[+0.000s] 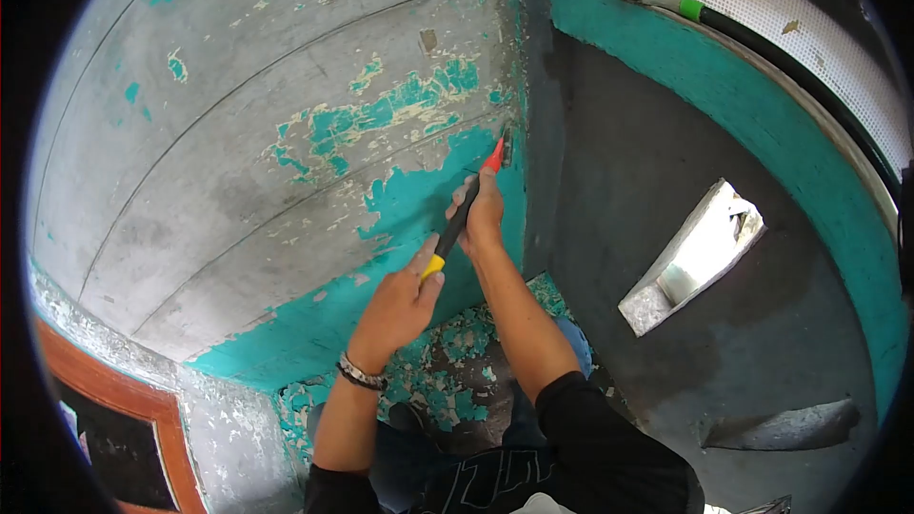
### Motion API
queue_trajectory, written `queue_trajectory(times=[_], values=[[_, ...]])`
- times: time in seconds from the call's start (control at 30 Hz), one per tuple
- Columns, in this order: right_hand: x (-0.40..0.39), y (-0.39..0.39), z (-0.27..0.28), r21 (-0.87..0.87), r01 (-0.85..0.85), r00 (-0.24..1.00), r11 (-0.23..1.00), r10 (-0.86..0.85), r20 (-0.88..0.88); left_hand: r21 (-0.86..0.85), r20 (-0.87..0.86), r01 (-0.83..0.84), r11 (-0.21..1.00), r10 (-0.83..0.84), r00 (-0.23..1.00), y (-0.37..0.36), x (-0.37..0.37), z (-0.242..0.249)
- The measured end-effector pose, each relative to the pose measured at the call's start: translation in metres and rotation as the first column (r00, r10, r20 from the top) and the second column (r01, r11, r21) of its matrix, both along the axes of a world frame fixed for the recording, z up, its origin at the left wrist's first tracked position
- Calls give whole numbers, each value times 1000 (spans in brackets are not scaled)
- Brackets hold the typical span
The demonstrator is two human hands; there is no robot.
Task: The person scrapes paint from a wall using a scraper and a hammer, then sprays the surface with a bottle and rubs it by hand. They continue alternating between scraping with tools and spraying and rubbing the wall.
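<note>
A long-handled paint scraper, with a black grip, yellow end and red neck, slants up toward the wall corner. Its blade end lies by the edge of the teal paint. My right hand is closed around the handle below the red neck. Lower down, my left hand grips the yellow end. Bare grey plaster shows above and left of the remaining teal, with a ragged teal patch higher up.
Teal paint flakes litter the floor around my feet. To the right is a dark wall with a bright wedge-shaped recess and a curved teal band. A black pole rests along its ledge. An orange-brown frame stands lower left.
</note>
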State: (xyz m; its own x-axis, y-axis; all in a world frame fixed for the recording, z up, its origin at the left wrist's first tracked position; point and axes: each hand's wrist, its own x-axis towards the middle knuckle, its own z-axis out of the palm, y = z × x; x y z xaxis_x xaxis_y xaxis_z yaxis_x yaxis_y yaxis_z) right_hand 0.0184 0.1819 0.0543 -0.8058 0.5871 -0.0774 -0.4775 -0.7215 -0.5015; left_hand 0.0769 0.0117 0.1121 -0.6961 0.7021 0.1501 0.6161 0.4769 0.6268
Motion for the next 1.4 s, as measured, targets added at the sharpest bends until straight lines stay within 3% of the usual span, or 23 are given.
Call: queue_trajectory(times=[0.03,0.07,0.13,0.3,0.4,0.47,0.6,0.7,0.83,0.93,1.0,1.23,1.3,1.4], values=[[3,3,-1,23,-46,997,999,44,62,30,68,-37,999,35,997,3,7,-5],[6,8,-1,25,-45,997,999,44,67,102,14,-21,995,20,1000,7,9,-16],[11,16,-4,124,-77,992,989,63,110,96,38,-45,994,42,998,16,13,-23],[-5,7,-3,74,3,999,997,-7,47,33,-27,-88,996,88,996,11,-3,-17],[-13,-3,0,5,60,998,998,-60,-21,-264,-83,-91,960,71,994,1,-18,21],[-16,-3,4,-5,74,997,997,-75,-32,-172,-61,-66,983,56,997,0,-13,17],[2,9,-5,143,-12,996,990,-2,95,51,-14,-74,996,74,997,10,3,-23],[11,17,-2,236,-64,986,970,25,165,96,4,-96,991,96,995,18,17,-34],[13,22,1,205,-83,986,975,51,157,47,67,-98,994,95,993,26,13,-28],[6,21,-1,126,-84,994,989,74,79,50,-33,-82,995,84,996,22,10,-18],[4,14,-1,114,-51,997,992,45,55,-58,37,-84,995,87,996,17,9,5],[7,15,-10,89,-65,995,994,58,81,-4,-41,-57,998,57,998,19,9,-18],[7,10,-15,60,-22,997,998,18,75,-139,-112,-113,984,98,989,19,14,-19],[7,-1,-16,86,-3,999,996,-2,54,-113,-71,-91,989,83,994,7,13,-28]])
